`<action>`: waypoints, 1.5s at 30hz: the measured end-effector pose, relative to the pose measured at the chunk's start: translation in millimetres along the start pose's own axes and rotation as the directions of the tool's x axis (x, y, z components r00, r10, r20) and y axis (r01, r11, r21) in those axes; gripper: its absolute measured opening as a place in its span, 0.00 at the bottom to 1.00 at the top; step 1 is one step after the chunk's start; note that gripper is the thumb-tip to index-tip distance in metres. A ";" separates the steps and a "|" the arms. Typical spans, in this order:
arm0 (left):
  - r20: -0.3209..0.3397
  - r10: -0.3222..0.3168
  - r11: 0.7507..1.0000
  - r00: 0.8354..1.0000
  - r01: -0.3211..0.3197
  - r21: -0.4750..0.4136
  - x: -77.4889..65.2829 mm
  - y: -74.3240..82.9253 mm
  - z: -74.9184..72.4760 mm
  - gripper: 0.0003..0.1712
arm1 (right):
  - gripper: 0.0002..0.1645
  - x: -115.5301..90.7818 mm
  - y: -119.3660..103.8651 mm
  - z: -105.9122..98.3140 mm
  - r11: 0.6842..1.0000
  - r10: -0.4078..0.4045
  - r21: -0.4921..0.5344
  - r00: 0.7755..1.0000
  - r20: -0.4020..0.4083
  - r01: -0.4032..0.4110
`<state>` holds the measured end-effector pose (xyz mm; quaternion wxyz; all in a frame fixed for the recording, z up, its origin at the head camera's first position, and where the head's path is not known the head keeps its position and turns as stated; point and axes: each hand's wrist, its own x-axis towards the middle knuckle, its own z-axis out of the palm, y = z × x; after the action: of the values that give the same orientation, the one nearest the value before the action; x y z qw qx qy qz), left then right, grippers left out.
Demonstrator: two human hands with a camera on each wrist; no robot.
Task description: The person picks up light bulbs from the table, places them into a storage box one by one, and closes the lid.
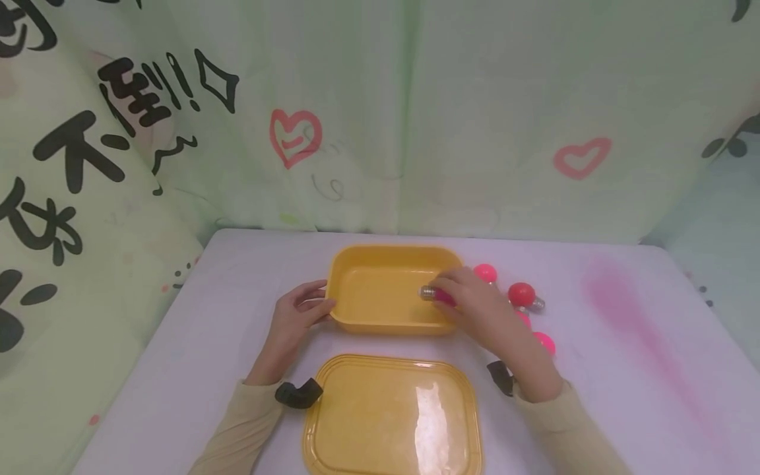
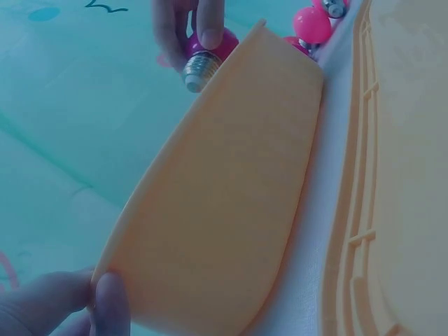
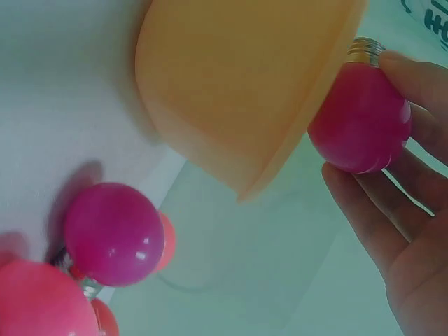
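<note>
A yellow plastic box [image 1: 371, 300] stands toward the back of the table. My left hand [image 1: 293, 316] pinches its left rim between thumb and fingers; the left wrist view shows the grip at the corner of the rim [image 2: 112, 262]. Over the box's right end, my right hand [image 1: 483, 313] holds a magenta light bulb [image 3: 360, 119] by its round part, its silver screw base [image 1: 426, 293] pointing left over the inside of the box. Thumb and fingertips lie around the bulb in the right wrist view.
Several pink and red light bulbs [image 1: 522, 294] lie on the white tabletop [image 1: 594, 396] right of the box. In front of the box lies a yellow lid [image 1: 380, 415]. A pale green printed curtain [image 1: 475, 99] hangs behind the table. Dark straps [image 1: 299, 394] show at both wrists.
</note>
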<state>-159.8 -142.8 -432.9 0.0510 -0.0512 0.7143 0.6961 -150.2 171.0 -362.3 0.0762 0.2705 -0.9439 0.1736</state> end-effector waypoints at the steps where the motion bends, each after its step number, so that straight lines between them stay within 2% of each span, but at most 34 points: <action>1: -0.002 0.001 1.000 1.000 -0.001 0.002 -0.1 0.1 -0.2 0.28 | 0.19 1.9 -1.0 1.3 1.000 -0.004 0.001 1.000 0.002 0.004; 8: 0.004 0.005 1.000 1.000 -0.005 0.005 -1.0 1.8 -1.1 0.28 | 0.16 13.3 -7.6 8.0 0.999 -0.033 -0.016 0.999 -0.008 0.033; 21: -0.008 0.008 1.000 1.000 -0.008 -0.006 -0.2 0.3 -3.0 0.27 | 0.13 33.4 -23.9 24.3 1.000 -0.015 0.004 0.998 0.060 0.015; 31: -0.005 -0.001 1.000 1.000 0.001 -0.013 -2.4 -0.5 -2.1 0.27 | 0.10 34.7 -25.5 39.6 0.999 -0.021 0.028 0.996 0.085 0.019; 40: -0.004 -0.010 1.000 1.000 0.010 0.003 -3.7 0.0 -1.8 0.28 | 0.10 36.1 -22.2 45.0 0.999 -0.007 0.048 0.992 0.124 0.001; 45: 0.002 -0.002 1.000 1.000 0.002 0.015 -3.6 1.4 -1.1 0.28 | 0.09 37.4 -19.2 47.5 0.999 -0.001 0.043 0.993 0.120 -0.005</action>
<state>-156.4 -143.8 -430.9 0.0529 -0.0507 0.7194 0.6907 -173.7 120.1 -391.9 0.0134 0.2811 -0.9430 0.1775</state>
